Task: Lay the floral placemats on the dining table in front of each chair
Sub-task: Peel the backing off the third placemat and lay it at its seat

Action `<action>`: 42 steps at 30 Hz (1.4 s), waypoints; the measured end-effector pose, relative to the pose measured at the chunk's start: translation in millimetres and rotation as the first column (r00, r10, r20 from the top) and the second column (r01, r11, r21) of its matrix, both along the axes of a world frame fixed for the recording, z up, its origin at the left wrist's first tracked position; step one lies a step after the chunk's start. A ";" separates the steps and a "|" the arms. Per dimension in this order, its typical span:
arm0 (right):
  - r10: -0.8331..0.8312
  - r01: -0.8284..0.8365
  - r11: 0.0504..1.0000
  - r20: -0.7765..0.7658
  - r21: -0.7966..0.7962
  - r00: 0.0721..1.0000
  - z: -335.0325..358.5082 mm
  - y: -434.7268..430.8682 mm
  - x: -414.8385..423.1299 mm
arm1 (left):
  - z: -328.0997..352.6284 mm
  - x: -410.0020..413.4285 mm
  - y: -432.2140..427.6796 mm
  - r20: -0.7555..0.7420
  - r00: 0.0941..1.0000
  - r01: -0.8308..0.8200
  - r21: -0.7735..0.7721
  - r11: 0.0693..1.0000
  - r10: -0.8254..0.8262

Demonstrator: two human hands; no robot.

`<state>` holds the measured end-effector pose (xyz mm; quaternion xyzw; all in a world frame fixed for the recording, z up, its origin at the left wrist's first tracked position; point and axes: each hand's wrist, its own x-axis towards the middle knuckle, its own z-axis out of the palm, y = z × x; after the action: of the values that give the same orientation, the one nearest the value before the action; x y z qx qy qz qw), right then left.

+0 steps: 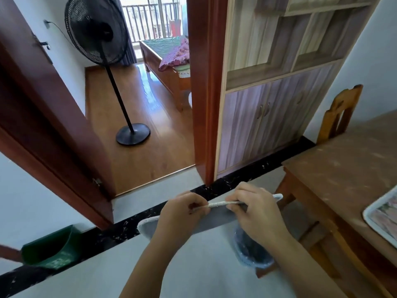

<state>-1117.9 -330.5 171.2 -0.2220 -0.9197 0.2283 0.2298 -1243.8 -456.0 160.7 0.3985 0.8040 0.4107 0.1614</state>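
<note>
Pinching stacked placemats (217, 204) edge-on between both hands' fingers (236, 200), one mat (382, 216) already laid, others remain.

Pretty bright overall, daylight pouring in through the barred balcony window (148, 18) way up beyond the hands, blown out white there. It throws a shiny glare streak on the glossy orange-brown wood floor (148, 91) above the hands. Wide-angle lens bends the red-brown door frame (202, 82) and edges hard. Everything's a bit soft, smeary toward the corners.
</note>
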 end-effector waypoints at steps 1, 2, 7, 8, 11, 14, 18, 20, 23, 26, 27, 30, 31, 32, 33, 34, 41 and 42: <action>-0.027 0.027 1.000 0.004 0.006 1.000 -1.1 9.2 -8.5 | -1.9 -10.7 10.3 0.021 1.000 0.019 0.015 1.000 -0.019; -0.055 0.055 0.998 0.005 0.009 0.998 -2.3 19.6 -16.6 | -4.2 -21.5 22.4 0.041 0.998 0.041 0.026 0.999 -0.042; -0.175 0.177 0.984 -0.044 0.035 0.984 -9.9 87.7 -61.0 | -15.4 -76.8 101.9 0.003 0.993 0.120 0.044 0.992 -0.120; -0.192 0.195 0.980 -0.056 0.045 0.980 -11.7 104.5 -70.7 | -16.7 -88.5 120.8 -0.017 0.990 0.144 0.039 0.989 -0.143; -0.245 0.251 0.966 -0.084 0.065 0.966 -15.3 157.0 -98.3 | -16.1 -122.7 180.4 -0.049 0.973 0.226 0.004 0.974 -0.225; -0.314 0.321 0.946 -0.124 0.046 0.941 -13.5 213.5 -122.0 | -6.3 -152.0 244.2 -0.079 0.949 0.302 -0.052 0.952 -0.305; -0.382 0.392 0.919 -0.144 0.040 0.913 -10.4 281.6 -142.9 | 3.6 -179.3 325.0 -0.097 0.926 0.362 -0.047 0.931 -0.365; -0.417 0.427 0.903 -0.141 0.046 0.898 -8.4 310.6 -148.4 | 1.1 -185.8 359.7 -0.074 0.923 0.377 -0.039 0.925 -0.379; -0.468 0.477 0.876 -0.118 0.067 0.876 -7.2 342.4 -152.4 | -6.7 -190.5 400.1 0.020 0.909 0.417 -0.039 0.908 -0.416; -0.503 0.513 0.855 -0.117 0.079 0.856 -6.7 369.3 -154.2 | -12.0 -195.2 436.9 0.080 0.886 0.459 -0.024 0.888 -0.456; -0.521 0.531 0.843 -0.112 0.090 0.846 -6.2 377.9 -155.4 | -12.4 -197.3 450.2 0.075 0.878 0.475 -0.018 0.880 -0.472; -0.589 0.600 0.795 -0.121 0.092 0.799 -1.9 413.0 -159.8 | -10.6 -205.3 501.8 0.001 0.842 0.539 0.013 0.842 -0.539; -0.608 0.620 0.779 -0.129 0.098 0.784 0.6 425.2 -161.3 | -8.2 -208.3 520.6 -0.023 0.827 0.562 0.020 0.827 -0.561; -0.626 0.640 0.762 -0.137 0.103 0.768 3.9 437.6 -163.1 | -4.4 -210.9 539.8 -0.039 0.807 0.591 0.027 0.806 -0.590; -0.644 0.659 0.744 -0.145 0.108 0.751 8.1 449.8 -164.6 | 0.2 -213.4 558.4 -0.051 0.782 0.623 0.035 0.782 -0.621; -0.663 0.679 0.725 -0.152 0.113 0.733 13.3 462.4 -166.4 | 5.2 -215.7 577.4 -0.063 0.757 0.653 0.040 0.756 -0.651; -0.800 0.826 0.546 -0.206 0.142 0.564 39.8 537.3 -166.9 | 34.3 -213.5 696.8 -0.181 0.605 0.795 0.100 0.598 -0.775; -0.821 0.848 0.514 -0.213 0.126 0.529 38.6 544.7 -164.9 | 34.1 -208.4 709.5 -0.200 0.589 0.808 0.105 0.580 -0.783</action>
<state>-1282.8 214.2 209.8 -0.5958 -0.7014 0.0025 0.3912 -1452.3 253.5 194.8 0.7561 0.5064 0.3400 0.2372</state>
